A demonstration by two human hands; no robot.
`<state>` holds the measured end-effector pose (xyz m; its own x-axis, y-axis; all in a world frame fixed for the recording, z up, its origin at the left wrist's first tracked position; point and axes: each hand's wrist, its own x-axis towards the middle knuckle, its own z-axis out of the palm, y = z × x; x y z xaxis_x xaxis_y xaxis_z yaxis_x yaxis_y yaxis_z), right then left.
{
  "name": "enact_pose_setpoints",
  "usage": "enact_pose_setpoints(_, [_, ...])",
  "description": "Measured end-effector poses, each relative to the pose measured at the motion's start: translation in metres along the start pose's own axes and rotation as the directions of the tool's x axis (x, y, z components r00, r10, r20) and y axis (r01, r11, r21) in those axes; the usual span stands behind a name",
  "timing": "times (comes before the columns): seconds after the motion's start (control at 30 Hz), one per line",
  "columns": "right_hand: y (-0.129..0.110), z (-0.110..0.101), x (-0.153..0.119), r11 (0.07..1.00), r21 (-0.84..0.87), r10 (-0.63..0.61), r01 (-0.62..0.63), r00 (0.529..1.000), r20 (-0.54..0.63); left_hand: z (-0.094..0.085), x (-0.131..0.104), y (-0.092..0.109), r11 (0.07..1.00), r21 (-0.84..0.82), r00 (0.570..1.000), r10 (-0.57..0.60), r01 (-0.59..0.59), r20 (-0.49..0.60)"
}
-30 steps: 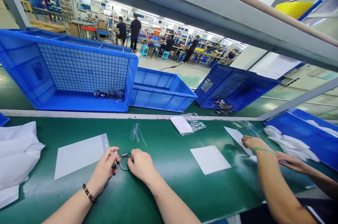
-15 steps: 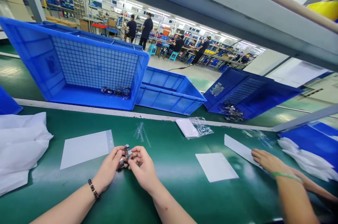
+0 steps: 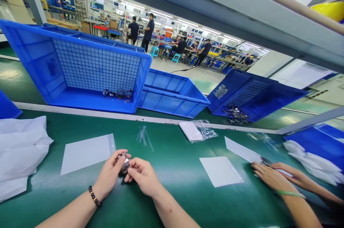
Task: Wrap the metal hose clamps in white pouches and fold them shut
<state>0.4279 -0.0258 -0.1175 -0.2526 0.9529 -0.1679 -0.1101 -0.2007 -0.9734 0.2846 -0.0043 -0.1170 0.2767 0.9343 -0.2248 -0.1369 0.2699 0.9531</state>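
Observation:
My left hand (image 3: 110, 173), with a dark beaded bracelet on its wrist, is closed on a shiny metal clamp (image 3: 125, 164). The fingertips of my right hand (image 3: 143, 175) pinch the clamp's lower right side. Just behind my left hand lies a white sheet (image 3: 86, 152) with a clear strip along its right edge. Several thin clear plastic strips (image 3: 144, 136) rest on the green work surface (image 3: 172, 199) beyond my hands.
Blue crates (image 3: 99, 100) stand along the back, two with metal clamps inside. A clear bag with white sheets (image 3: 191, 130) and another white sheet (image 3: 220, 171) lie right. A co-worker's hands (image 3: 271, 176) hold a sheet and metal ring. White wrapping (image 3: 21, 152) lies left.
Both my hands have turned the clamp, and my right hand has shifted slightly down and left. The co-worker's hands have moved, and a metal ring now shows between them at their sheet.

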Motion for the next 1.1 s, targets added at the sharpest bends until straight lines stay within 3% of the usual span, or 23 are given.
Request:
enact_pose_setpoints(0.33, [0.004, -0.001, 0.002, 0.998, 0.051, -0.039, 0.038, 0.999, 0.035, -0.001, 0.002, 0.002, 0.998, 0.064, 1.0, 0.015, -0.015, 0.0])
enact_pose_setpoints(0.77, [0.002, -0.002, 0.0, 0.999, -0.032, -0.007, 0.008, 0.999, 0.037, -0.007, 0.003, 0.003, 0.996, 0.076, 0.993, -0.053, 0.045, 0.102])
enact_pose_setpoints(0.97, [0.002, -0.005, 0.001, 0.995, -0.078, 0.067, -0.056, 0.988, 0.137, -0.008, 0.007, 0.01, 0.933, 0.36, 0.988, -0.074, 0.022, 0.132])
enact_pose_setpoints(1.1, [0.009, -0.004, 0.009, 0.995, 0.019, 0.089, -0.094, 0.979, 0.186, -0.013, 0.011, 0.009, 0.875, 0.485, 0.988, -0.06, -0.015, 0.139])
